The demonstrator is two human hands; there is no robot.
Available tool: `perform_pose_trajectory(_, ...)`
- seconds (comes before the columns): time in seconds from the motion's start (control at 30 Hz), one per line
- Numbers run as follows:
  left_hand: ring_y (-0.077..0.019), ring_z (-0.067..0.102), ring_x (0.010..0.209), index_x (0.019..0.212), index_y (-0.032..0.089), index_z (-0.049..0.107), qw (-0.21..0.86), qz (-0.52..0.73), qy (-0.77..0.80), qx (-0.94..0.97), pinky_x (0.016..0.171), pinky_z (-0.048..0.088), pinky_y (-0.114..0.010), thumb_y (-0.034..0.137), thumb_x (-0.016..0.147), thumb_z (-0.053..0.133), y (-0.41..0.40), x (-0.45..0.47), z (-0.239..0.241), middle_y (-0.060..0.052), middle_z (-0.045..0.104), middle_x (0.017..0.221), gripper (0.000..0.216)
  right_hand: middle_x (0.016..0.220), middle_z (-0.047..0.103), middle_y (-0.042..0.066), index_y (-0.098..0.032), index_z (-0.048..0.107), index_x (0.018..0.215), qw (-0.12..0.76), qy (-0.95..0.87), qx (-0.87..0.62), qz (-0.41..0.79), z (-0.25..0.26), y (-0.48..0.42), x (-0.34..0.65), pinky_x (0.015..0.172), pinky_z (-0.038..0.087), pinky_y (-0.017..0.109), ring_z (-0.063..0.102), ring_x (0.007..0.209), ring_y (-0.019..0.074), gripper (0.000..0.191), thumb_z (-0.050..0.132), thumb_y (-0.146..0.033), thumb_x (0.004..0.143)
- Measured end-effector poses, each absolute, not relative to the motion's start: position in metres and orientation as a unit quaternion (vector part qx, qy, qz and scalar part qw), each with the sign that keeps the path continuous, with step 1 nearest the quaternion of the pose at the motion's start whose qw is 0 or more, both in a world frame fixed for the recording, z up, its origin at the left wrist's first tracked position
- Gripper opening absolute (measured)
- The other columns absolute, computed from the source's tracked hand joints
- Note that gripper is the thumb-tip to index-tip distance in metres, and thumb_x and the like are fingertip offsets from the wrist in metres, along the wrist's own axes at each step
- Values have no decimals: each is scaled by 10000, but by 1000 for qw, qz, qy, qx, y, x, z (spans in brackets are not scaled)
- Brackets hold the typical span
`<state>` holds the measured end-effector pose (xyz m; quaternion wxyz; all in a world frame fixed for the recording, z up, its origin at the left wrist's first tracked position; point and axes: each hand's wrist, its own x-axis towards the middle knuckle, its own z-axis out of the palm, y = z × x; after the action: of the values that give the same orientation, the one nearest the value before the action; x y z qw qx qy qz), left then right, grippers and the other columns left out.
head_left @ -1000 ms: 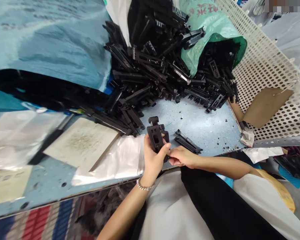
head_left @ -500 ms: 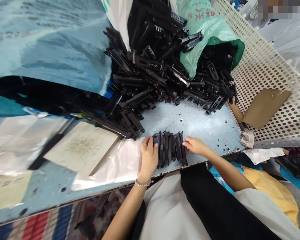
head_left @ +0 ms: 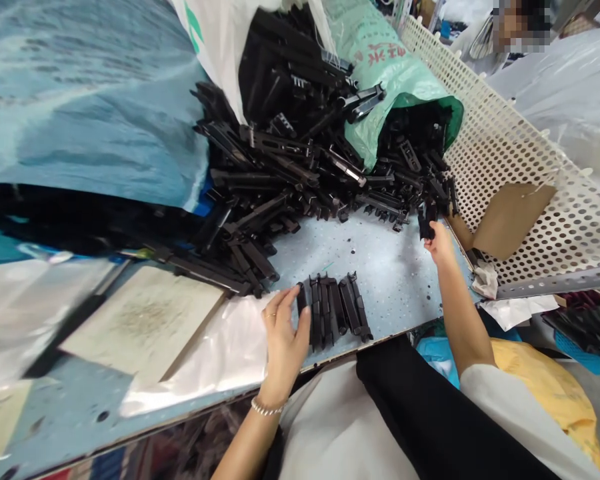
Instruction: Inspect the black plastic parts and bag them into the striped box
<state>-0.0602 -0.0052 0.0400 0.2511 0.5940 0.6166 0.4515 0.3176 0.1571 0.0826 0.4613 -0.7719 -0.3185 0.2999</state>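
A short row of black plastic parts [head_left: 335,310] lies side by side near the front edge of the pale blue table [head_left: 390,267]. My left hand [head_left: 283,333] rests flat against the left end of that row, fingers apart. My right hand [head_left: 437,241] is stretched to the right edge of the big heap of black parts [head_left: 300,167] and pinches one black part [head_left: 425,223] at the heap's edge.
A green sack [head_left: 395,87] and a white sack [head_left: 220,47] spill parts onto the table. A blue sheet [head_left: 80,113] covers the left. A perforated cream wall [head_left: 520,160] with a cardboard piece [head_left: 510,217] bounds the right. A clear plastic bag [head_left: 210,347] and a paper card [head_left: 140,320] lie left.
One second ago both hands held a black part above the table; it now lies in the row. My right hand has since moved from the row up right to the heap.
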Motion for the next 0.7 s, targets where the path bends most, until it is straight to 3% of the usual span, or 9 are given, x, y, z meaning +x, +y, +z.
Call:
perform_pose_trajectory(0.13,-235,645,1143,1334,239,613,436,456,522,574,1071,514,-469,401,960,573,14,-24,56,-128,583,1348,410,1093,682,104,-198,488,1329,447,-443,-756,183,76,105,273,753,517,326,653,900,224,520,562,-421,865)
perform_pose_trajectory(0.23,-255,623,1241,1380,227,546,585,465,445,493,1099,487,-462,479,871,696,37,10,65,-141,584,1394,587,1235,679,163,-175,406,1469,376,-600,-687,162,75,68,220,860,534,397,672,992,270,645,564,-426,896)
perform_pose_trajectory(0.3,-255,643,1209,1333,206,552,640,493,421,412,1036,521,-421,544,818,746,53,22,70,-135,641,1312,646,1226,694,169,-172,468,1445,328,-722,-587,163,78,49,193,897,536,423,674,1005,287,639,611,-453,889)
perform_pose_trajectory(0.37,-208,702,984,1163,188,606,654,535,426,322,883,568,-351,594,786,764,65,17,76,-78,710,1057,577,1094,730,135,-176,541,1390,294,-789,-508,178,83,37,182,866,550,406,682,923,267,608,634,-510,891)
perform_pose_trajectory(0.43,-145,670,747,1013,194,608,642,584,432,245,721,566,-289,604,740,804,72,-1,81,-9,678,861,530,914,729,83,-179,593,1328,285,-779,-526,190,92,32,195,759,557,362,668,753,220,543,562,-557,938)
perform_pose_trajectory(0.5,-108,623,664,965,204,596,623,625,424,205,634,546,-252,557,678,869,72,-25,84,13,659,859,530,833,715,73,-183,649,1225,285,-713,-620,157,104,29,232,701,543,349,650,669,203,506,434,-574,988)
perform_pose_trajectory(0.6,-98,612,672,943,202,605,614,640,421,189,590,532,-229,494,648,909,65,-52,86,6,658,924,515,857,732,155,-217,713,966,260,-602,-755,12,123,14,318,792,527,430,696,800,287,591,357,-687,932)
perform_pose_trajectory(0.7,-100,613,681,957,197,619,622,625,434,182,582,524,-223,477,662,906,54,-58,83,1,662,940,498,850,739,176,-299,704,869,214,-462,-859,-60,136,-31,394,769,507,445,702,849,328,547,404,-756,849)
